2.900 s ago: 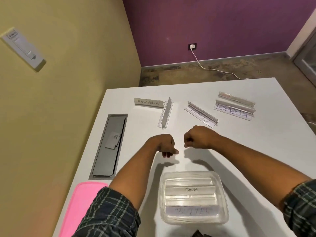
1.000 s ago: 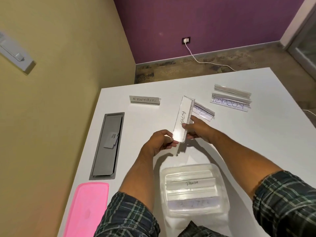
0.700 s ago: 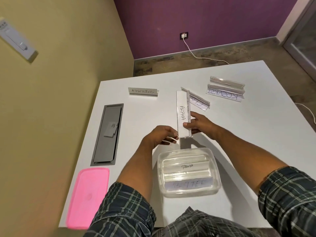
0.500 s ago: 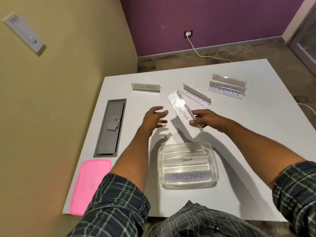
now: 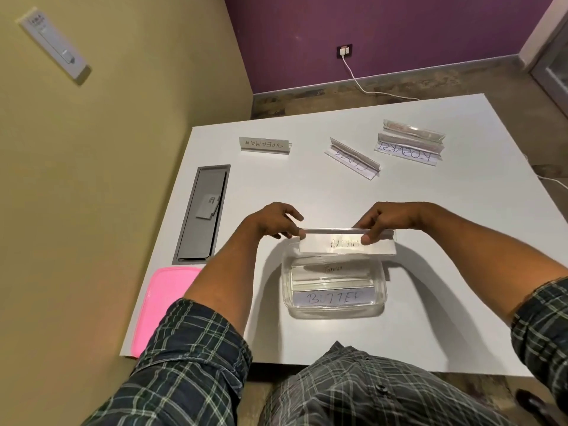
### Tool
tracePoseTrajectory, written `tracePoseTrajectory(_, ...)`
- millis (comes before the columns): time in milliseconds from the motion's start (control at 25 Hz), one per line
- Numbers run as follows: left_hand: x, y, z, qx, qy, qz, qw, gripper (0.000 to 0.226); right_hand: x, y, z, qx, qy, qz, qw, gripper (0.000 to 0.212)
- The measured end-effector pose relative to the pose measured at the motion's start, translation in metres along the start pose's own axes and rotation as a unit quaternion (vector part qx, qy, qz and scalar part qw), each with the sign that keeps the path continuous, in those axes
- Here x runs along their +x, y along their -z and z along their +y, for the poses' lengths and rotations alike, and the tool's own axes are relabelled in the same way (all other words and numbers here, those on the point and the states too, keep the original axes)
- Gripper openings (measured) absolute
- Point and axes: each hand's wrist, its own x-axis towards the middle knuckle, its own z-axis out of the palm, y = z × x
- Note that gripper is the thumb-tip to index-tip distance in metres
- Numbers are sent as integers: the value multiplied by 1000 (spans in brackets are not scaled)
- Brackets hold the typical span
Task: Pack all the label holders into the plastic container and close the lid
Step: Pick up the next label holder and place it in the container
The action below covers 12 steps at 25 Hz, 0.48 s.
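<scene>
Hands first: the left hand [image 5: 273, 222] pinches the left end of the ALPHA holder [image 5: 347, 243], and the right hand [image 5: 388, 221] pinches it near the right end, thumb on the label face. Half a second ago only the right hand had it, slanted over the table, with the left hand spread and apart from it. A second ago it stood nearly on end between both hands. Now it lies level, long side across, just over the far rim of the container [image 5: 335, 285].

That turn matters. The holder now runs the same way as the two already inside, PANDA [image 5: 333, 269] at the container's 12 o'clock side and BUTTER [image 5: 333, 298] at its 6 o'clock side. It looks about as long as the container is wide, so it should drop in flat; a skewed end could catch on the rim.

Outward from the container, three more labels wait on the table [image 5: 430, 272]: SUPERMAN [image 5: 265, 145] at 11 o'clock, a holder with a blurred word [image 5: 353, 158] at 12 o'clock, and the KOSAKI stack [image 5: 408, 143] at 1 o'clock, which seems to hold more than one piece. The pink lid [image 5: 167, 298] lies at 9 o'clock, partly under the left sleeve. So packing is less than half done, and the lid comes last.
</scene>
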Motion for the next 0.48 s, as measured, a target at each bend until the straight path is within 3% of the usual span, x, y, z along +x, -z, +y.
tracePoseTrajectory(160,-2,-12,3,128,21,-83,988,24,6,-16,2,-3,8,-30,1000,27)
tracePoseTrajectory(480,3,-46,-14,229,90,-131,960,25,23,-64,4,-108,-15,-66,992,41)
